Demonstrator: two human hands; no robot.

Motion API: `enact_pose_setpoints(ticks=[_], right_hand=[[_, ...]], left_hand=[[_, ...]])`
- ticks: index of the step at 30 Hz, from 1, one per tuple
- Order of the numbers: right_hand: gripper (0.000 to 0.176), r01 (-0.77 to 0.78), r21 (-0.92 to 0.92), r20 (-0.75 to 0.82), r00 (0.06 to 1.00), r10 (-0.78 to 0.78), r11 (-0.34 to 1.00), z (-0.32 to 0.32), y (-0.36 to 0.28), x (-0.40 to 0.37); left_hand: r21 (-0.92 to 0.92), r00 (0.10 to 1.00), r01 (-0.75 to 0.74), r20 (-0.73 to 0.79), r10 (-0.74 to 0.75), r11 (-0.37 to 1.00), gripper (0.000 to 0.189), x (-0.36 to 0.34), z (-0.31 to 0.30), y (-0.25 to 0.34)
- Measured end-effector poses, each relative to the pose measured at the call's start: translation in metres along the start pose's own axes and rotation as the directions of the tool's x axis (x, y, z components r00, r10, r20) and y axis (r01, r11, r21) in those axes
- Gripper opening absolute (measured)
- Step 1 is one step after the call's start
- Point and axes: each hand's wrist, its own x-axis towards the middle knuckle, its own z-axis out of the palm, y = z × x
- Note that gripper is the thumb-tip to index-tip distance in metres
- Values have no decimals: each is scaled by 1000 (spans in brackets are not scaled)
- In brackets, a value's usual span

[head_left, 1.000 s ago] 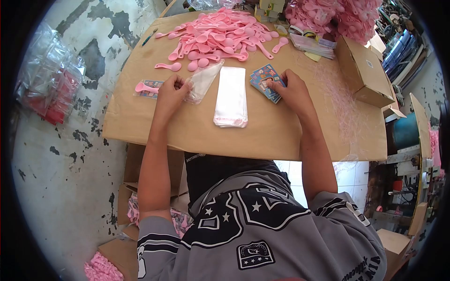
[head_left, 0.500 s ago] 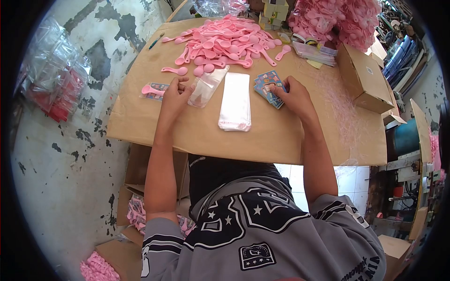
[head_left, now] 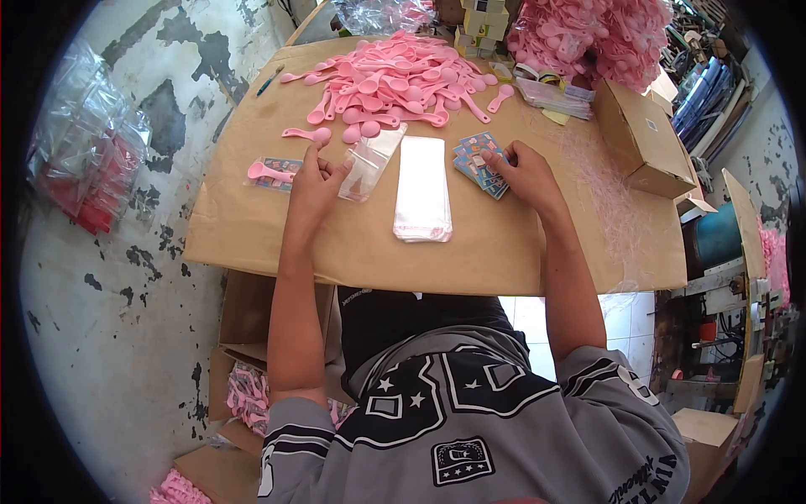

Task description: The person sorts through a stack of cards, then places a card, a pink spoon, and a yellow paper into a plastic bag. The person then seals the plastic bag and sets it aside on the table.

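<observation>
My left hand (head_left: 317,183) is at the left of the table, its index finger stretched out and its thumb apart, the thumb touching or just beside the edge of a clear plastic bag (head_left: 366,172). Just left of that hand, a pink spoon (head_left: 270,172) lies over a printed card, seemingly in a clear bag. My right hand (head_left: 527,175) grips a fanned stack of colourful printed cards (head_left: 480,162) by its right side, thumb on top. Between my hands lies a neat stack of clear plastic bags (head_left: 422,193).
A large heap of pink spoons (head_left: 395,80) covers the table's far side. Filled pink bags (head_left: 588,38), small boxes (head_left: 481,25) and a cardboard box (head_left: 642,139) stand at the back and right. Pink plastic strands (head_left: 617,202) lie on the right. A pen (head_left: 269,81) lies far left.
The view has shifted slightly. My left index finger has straightened and spread further from the thumb. My right hand still grips the cards.
</observation>
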Motion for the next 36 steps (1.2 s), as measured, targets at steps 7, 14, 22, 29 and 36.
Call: enact_pose_setpoints(ticks=[7, 14, 22, 29, 36], right_hand=[[62, -5, -5, -1, 1000, 5, 1000, 1, 2, 2], [57, -30, 8, -10, 1000, 30, 1000, -1, -4, 2], [57, -38, 58, 6, 999, 38, 998, -2, -6, 0], [53, -34, 81, 7, 999, 33, 996, 2, -5, 0], [43, -45, 148, 10, 999, 44, 988, -1, -12, -4]], left_hand=[[-217, 992, -2, -121, -25, 976, 59, -8, -15, 25], [-14, 711, -425, -624, 324, 905, 13, -159, -52, 19], [-323, 823, 264, -415, -387, 909, 31, -325, 26, -169], [-567, 440, 696, -149, -886, 441, 33, -377, 76, -251], [-568, 371, 737, -113, -922, 366, 32, -352, 82, -247]])
